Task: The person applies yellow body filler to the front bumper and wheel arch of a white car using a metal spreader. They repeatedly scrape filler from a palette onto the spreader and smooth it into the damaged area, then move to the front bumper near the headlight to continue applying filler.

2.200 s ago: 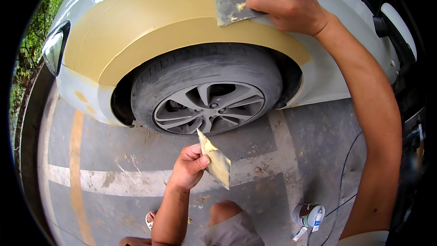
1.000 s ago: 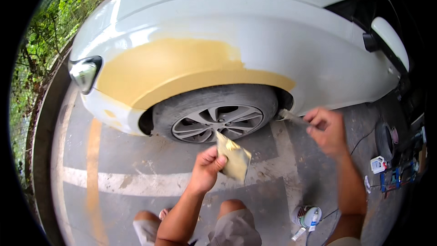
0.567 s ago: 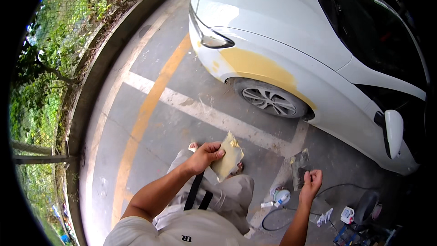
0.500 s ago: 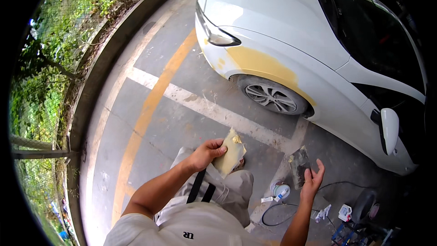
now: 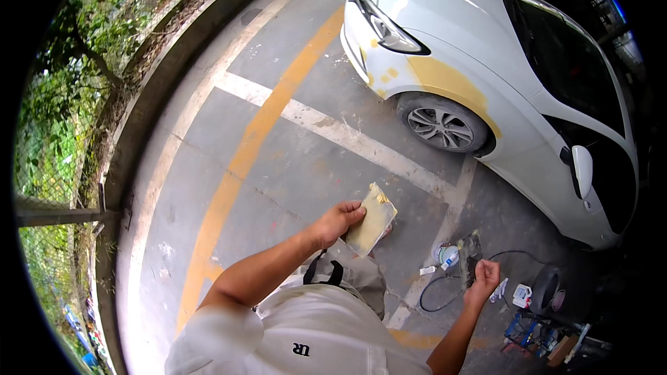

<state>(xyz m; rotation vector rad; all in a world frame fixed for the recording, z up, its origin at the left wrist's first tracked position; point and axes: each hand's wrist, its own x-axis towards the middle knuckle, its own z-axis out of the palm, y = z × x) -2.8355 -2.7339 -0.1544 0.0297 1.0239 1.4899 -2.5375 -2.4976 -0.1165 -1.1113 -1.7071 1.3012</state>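
Observation:
My left hand [image 5: 339, 222] is closed on the edge of a flat, yellowish putty board [image 5: 368, 233], with a lump of yellow putty along its far edge. To the right, my right hand [image 5: 484, 279] has its fingers curled around the near end of a thin, dark putty spreader [image 5: 470, 248]; its far end looks smeared with pale stuff. Both are held apart, in front of my body. Beyond them stands a white car [image 5: 479, 28] with a broad patch of yellow filler [image 5: 445, 82] on the front fender, above the front wheel [image 5: 440, 128].
Near my right hand, an open can [image 5: 440, 253] with a white tube [image 5: 450, 260] stands on the floor by a dark hose [image 5: 432, 298]. A white jug [image 5: 522, 296], a tyre [image 5: 547, 280] and a blue rack [image 5: 528, 332] sit farther right. A low kerb [image 5: 128, 142] borders the left.
My view has shifted, so the car sits farther right and looks smaller. My right hand's fingers, spread before, are now curled in around the spreader. My left hand keeps hold of the board.

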